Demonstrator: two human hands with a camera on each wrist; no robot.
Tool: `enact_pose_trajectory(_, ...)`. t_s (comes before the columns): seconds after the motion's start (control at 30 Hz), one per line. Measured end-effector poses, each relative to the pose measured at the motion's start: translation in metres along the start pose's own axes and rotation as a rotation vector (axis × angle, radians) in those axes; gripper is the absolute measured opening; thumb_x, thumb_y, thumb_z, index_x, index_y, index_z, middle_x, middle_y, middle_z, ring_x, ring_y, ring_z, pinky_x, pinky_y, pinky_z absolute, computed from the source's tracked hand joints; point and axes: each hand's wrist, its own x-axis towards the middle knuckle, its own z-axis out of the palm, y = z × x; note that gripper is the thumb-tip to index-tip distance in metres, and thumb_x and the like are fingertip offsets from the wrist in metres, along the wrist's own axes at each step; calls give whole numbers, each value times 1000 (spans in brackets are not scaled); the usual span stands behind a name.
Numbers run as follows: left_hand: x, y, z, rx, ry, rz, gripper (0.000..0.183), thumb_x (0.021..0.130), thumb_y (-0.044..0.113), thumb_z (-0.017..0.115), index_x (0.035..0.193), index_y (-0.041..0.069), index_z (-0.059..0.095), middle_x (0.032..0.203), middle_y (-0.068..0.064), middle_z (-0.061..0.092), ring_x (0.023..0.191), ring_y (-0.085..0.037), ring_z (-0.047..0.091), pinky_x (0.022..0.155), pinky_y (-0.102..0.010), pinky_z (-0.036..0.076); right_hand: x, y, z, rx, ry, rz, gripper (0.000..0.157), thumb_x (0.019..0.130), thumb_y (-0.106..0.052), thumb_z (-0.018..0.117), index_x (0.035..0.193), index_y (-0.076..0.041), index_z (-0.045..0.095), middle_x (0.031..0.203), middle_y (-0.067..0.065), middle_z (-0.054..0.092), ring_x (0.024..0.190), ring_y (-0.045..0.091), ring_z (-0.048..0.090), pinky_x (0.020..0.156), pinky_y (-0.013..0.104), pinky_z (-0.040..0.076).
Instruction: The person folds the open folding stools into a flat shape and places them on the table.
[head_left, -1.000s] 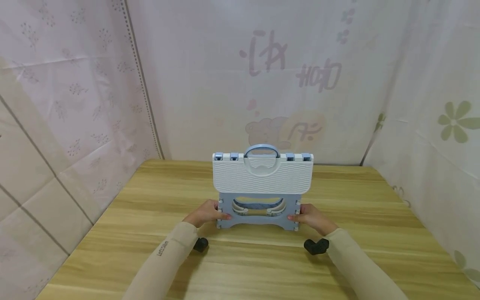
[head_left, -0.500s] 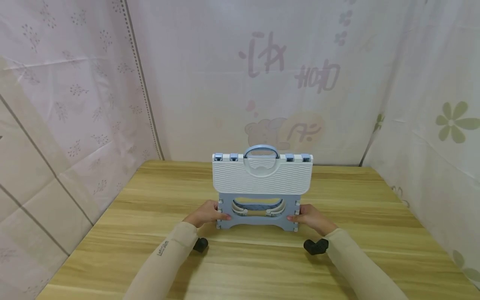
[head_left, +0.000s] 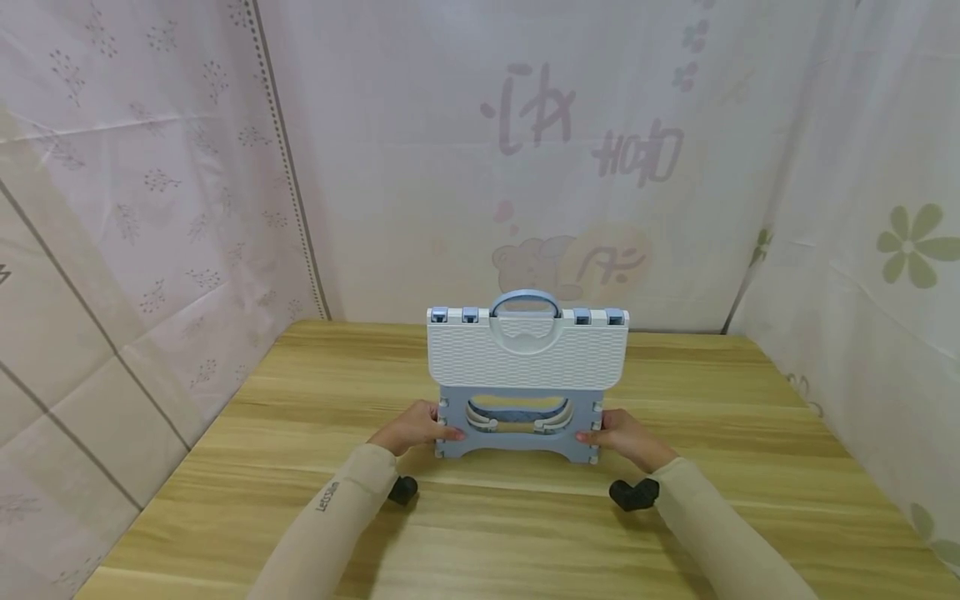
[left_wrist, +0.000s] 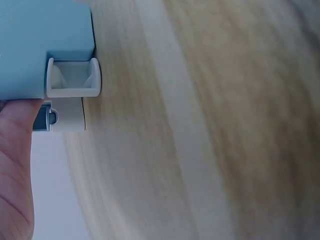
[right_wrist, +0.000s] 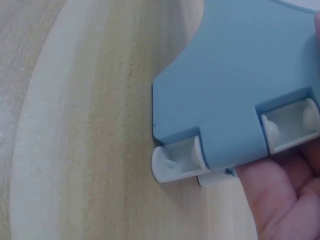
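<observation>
A folded plastic step stool [head_left: 528,362] stands upright on the wooden table, its white textured panel above and blue-grey legs below. A light blue carry handle [head_left: 525,295] arches over its top edge. My left hand [head_left: 414,427] grips the lower left side of the legs, thumb on the front face. On the lower right side, my right hand [head_left: 628,435] holds the legs the same way, its other fingers mostly hidden behind. In the left wrist view the blue leg [left_wrist: 40,45] and its white hinge show by my hand. The right wrist view has the leg corner [right_wrist: 225,80] close up.
The wooden table [head_left: 480,533] reaches back to a pale printed curtain [head_left: 405,167]. More curtain hangs at the left and right sides. Black wrist-worn pieces [head_left: 633,494] stick out beneath both sleeves.
</observation>
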Motion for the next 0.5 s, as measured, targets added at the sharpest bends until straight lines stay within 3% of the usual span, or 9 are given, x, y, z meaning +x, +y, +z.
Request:
enact_pose_trajectory(0.23, 0, -1, -2, -3, -9, 12, 34, 82, 11, 77, 110, -7, 68, 109, -16, 71, 97, -19, 67, 86, -36, 54, 0, 0, -1, 14, -18, -6, 46, 94, -12, 63, 123, 22, 50, 115, 29, 64, 100, 20, 65, 89, 45, 51)
enact_pose_trajectory(0.5, 1, -1, -1, -1, 8, -9, 34, 82, 11, 77, 111, -6, 68, 111, -15, 71, 99, -19, 66, 87, -36, 53, 1, 0, 0, 17, -2, 16, 46, 93, -12, 64, 121, 22, 51, 114, 27, 66, 95, 11, 64, 86, 38, 52)
